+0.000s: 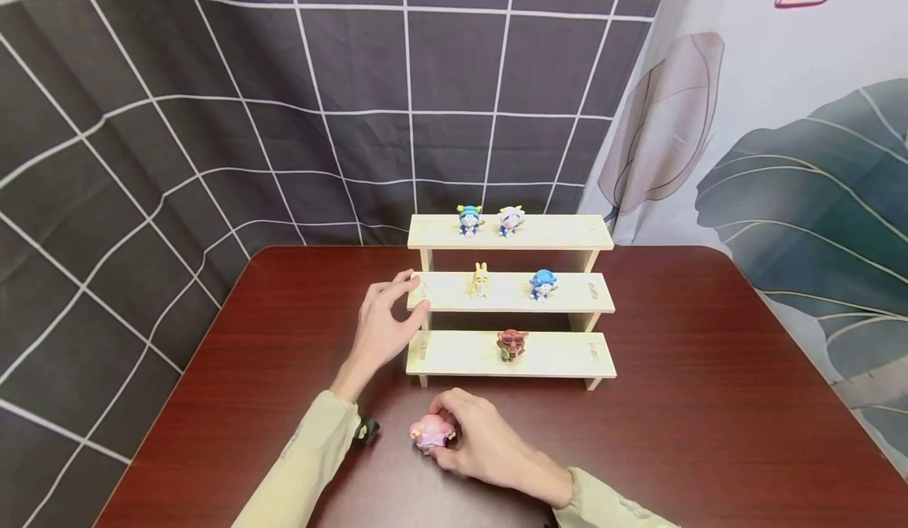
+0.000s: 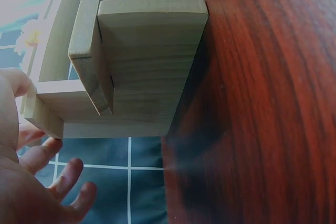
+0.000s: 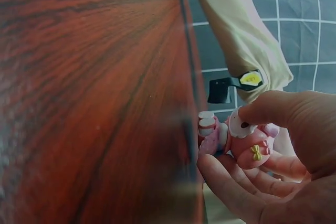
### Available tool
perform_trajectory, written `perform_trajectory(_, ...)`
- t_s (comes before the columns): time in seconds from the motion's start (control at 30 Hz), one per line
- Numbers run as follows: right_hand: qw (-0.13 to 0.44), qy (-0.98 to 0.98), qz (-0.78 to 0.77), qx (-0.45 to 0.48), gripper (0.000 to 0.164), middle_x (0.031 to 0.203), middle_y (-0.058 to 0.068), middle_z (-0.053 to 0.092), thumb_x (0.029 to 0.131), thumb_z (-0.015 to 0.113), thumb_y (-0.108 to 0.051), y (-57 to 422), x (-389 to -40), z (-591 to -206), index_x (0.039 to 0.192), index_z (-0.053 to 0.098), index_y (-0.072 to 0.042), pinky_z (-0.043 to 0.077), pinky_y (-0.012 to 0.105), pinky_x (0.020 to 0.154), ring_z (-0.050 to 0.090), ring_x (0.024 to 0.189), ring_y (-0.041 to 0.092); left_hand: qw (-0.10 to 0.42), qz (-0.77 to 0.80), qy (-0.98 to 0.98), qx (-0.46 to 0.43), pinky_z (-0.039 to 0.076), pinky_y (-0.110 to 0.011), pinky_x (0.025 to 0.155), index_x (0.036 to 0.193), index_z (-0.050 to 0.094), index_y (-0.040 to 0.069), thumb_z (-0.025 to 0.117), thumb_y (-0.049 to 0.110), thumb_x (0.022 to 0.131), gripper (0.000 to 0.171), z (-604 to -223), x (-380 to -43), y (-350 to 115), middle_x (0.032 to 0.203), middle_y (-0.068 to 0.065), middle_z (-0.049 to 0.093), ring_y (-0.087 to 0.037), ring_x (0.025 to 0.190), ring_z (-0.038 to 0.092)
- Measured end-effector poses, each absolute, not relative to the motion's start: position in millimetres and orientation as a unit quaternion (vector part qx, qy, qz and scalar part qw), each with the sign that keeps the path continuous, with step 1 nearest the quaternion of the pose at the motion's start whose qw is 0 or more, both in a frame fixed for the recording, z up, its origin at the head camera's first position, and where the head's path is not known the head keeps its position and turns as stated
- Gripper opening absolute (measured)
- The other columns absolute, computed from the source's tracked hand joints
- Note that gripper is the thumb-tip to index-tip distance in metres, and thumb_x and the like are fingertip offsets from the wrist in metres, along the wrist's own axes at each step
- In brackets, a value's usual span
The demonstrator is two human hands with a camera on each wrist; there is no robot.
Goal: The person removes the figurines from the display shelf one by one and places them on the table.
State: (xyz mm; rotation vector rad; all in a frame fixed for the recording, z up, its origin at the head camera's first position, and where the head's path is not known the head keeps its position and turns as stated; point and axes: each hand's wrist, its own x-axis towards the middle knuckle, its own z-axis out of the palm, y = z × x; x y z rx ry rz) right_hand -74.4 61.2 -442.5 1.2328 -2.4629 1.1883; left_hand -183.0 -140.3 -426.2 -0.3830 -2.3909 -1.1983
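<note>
My right hand point(image 1: 489, 441) grips a pink figurine point(image 1: 431, 432) low over the table in front of the rack. In the right wrist view the figurine point(image 3: 247, 142) lies sideways between thumb and fingers, with its white feet toward the table and a yellow bow on its head. My left hand point(image 1: 383, 323) holds the left end of the wooden three-step display rack point(image 1: 454, 301) at its middle board. The thumb lies at the front edge and a finger at the back edge. In the left wrist view its other fingers point(image 2: 65, 179) spread beside the board's end.
Two figurines, one teal-hatted point(image 1: 469, 221) and one white-hatted point(image 1: 510, 221), stand on the top board. A yellow rabbit figurine point(image 1: 480, 281) and a blue figurine point(image 1: 542, 284) share the middle board. A brown figurine point(image 1: 511, 344) stands on the bottom one. Dark gridded cloth point(image 1: 355, 63) hangs behind the table.
</note>
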Motion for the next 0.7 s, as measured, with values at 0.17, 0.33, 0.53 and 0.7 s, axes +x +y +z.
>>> perform_trajectory(0.17, 0.066, -0.822, 0.396, 0.403, 0.039, 0.089, -0.006, 0.057, 0.067, 0.087, -0.007, 58.4, -73.6, -445.1, 0.097, 0.062, -0.011, 0.044, 0.014, 0.069, 0.052, 0.077, 0.001, 0.223, -0.433, -0.862, -0.141, 0.041, -0.047, 0.089, 0.125, 0.071, 0.007, 0.076, 0.022, 0.086, 0.041, -427.2, -183.8, -140.2, 0.136, -0.006, 0.062, -0.029, 0.109, 0.052)
perform_trajectory(0.33, 0.065, -0.826, 0.390, 0.401, 0.040, 0.089, -0.007, 0.056, 0.067, 0.088, -0.008, 56.8, -73.5, -447.5, 0.097, 0.062, -0.011, 0.043, 0.012, 0.069, 0.052, 0.077, 0.001, 0.226, -0.435, -0.860, -0.145, 0.041, -0.047, 0.089, 0.124, 0.071, 0.007, 0.076, 0.022, 0.086, 0.042, -427.4, -184.2, -139.9, 0.135, -0.008, 0.062, -0.029, 0.109, 0.053)
perform_trajectory(0.53, 0.055, -0.829, 0.388, 0.398, 0.042, 0.090, -0.008, 0.054, 0.068, 0.087, -0.006, 55.9, -72.5, -450.0, 0.099, 0.060, -0.012, 0.042, 0.011, 0.067, 0.050, 0.077, 0.001, 0.225, -0.433, -0.861, -0.143, 0.041, -0.047, 0.088, 0.125, 0.071, 0.007, 0.076, 0.023, 0.086, 0.042, -427.6, -184.1, -139.9, 0.136, -0.006, 0.062, -0.029, 0.109, 0.053)
perform_trajectory(0.7, 0.040, -0.827, 0.396, 0.397, 0.042, 0.092, -0.007, 0.053, 0.070, 0.086, -0.005, 55.7, -71.6, -450.5, 0.102, 0.059, -0.011, 0.042, 0.008, 0.063, 0.051, 0.075, 0.000, 0.223, -0.432, -0.863, -0.140, 0.042, -0.047, 0.088, 0.125, 0.071, 0.008, 0.076, 0.023, 0.087, 0.042, -427.9, -184.2, -140.4, 0.136, -0.005, 0.062, -0.028, 0.110, 0.053)
